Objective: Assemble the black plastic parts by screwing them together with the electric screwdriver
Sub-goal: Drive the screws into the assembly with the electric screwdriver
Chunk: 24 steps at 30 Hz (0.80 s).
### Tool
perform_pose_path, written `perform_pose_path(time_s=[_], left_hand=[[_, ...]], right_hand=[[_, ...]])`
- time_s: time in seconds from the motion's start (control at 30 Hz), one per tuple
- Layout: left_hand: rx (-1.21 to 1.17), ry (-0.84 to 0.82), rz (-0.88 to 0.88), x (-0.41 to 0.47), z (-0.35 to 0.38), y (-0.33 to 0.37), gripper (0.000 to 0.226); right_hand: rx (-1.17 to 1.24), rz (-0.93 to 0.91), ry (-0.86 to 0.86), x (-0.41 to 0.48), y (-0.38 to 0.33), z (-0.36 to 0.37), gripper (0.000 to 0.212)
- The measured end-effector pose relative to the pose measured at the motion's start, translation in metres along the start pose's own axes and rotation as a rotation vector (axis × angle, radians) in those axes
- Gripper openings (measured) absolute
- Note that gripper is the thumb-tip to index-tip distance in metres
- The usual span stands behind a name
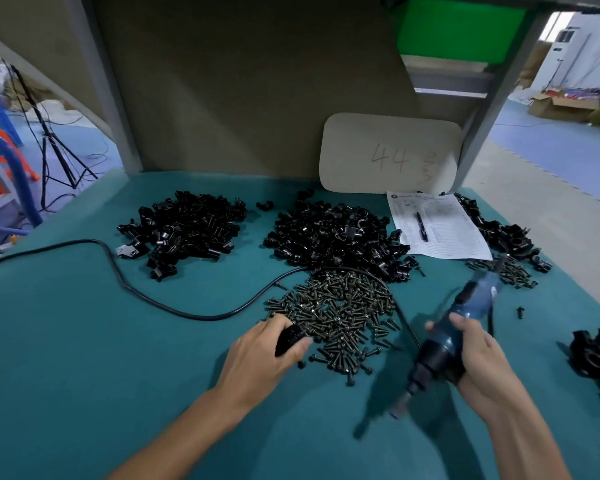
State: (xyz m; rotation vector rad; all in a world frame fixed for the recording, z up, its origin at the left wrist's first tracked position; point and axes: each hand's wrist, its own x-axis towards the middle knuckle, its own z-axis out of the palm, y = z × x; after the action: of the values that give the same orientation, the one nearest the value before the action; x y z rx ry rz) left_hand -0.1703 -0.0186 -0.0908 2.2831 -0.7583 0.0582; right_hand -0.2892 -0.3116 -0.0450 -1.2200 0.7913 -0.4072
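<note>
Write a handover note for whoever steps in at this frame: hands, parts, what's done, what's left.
Left hand grips a black part at the near edge of the screw pile.
Right hand grips the electric screwdriver, bit aimed down-left, on no part.
Loose stock: left parts pile and middle parts pile, behind the screws.
Done: perhaps the black pieces at the right edge; cannot tell.
Left: pick a screw, join the parts, drive it; both piles remain.
</note>
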Motion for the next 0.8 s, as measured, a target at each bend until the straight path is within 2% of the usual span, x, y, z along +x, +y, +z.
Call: perform_pose_path(time_s=[0.1, 0.2, 0.33, 0.53, 0.8], left_hand=[[0.118, -0.061, 0.061, 0.008, -0.004, 0.002, 0.037], [0.216, -0.119, 0.123, 0.010, -0.005, 0.002, 0.046], [0.264, -0.163, 0.162, 0.008, -0.004, 0.002, 0.044], [0.297, -0.171, 0.197, 0.008, -0.005, 0.006, 0.044], [0.283, -0.151, 0.221, 0.007, -0.004, 0.006, 0.042]], right_hand=[[0.265, 0.011, -0.041, 0.002, 0.003, 0.027, 0.021], [0.381, 0.033, -0.111, 0.006, 0.012, 0.041, 0.022], [0.513, 0.075, -0.150, 0.008, 0.023, 0.051, 0.055], [0.604, 0.094, -0.228, 0.008, 0.030, 0.050, 0.071], [0.628, 0.100, -0.241, 0.002, 0.030, 0.054, 0.047]])
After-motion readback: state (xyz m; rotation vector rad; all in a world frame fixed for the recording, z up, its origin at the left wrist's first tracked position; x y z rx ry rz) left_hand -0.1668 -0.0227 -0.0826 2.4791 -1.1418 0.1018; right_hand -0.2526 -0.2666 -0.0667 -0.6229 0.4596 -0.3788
